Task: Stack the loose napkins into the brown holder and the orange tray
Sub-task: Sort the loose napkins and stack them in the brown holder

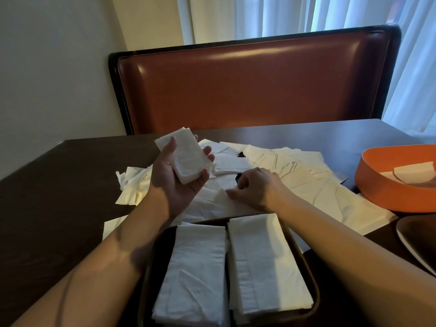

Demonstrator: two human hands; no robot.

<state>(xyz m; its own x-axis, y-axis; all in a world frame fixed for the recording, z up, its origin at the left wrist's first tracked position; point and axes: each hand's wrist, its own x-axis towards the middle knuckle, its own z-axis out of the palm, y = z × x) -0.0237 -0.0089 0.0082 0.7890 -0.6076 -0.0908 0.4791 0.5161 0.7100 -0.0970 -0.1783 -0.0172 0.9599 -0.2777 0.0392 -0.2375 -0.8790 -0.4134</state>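
Observation:
My left hand is palm up above the table and holds a small stack of folded white napkins, thumb and fingertips curled round its edges. My right hand reaches into the pile of loose napkins spread across the dark table and pinches the corner of one napkin. The brown holder sits at the near edge with two stacks of napkins side by side in it. The orange tray stands at the right and has a couple of napkins inside.
A few more loose napkins lie to the left of my left hand. A dark dish with a pale rim sits at the right edge below the orange tray. A brown padded bench back stands behind the table.

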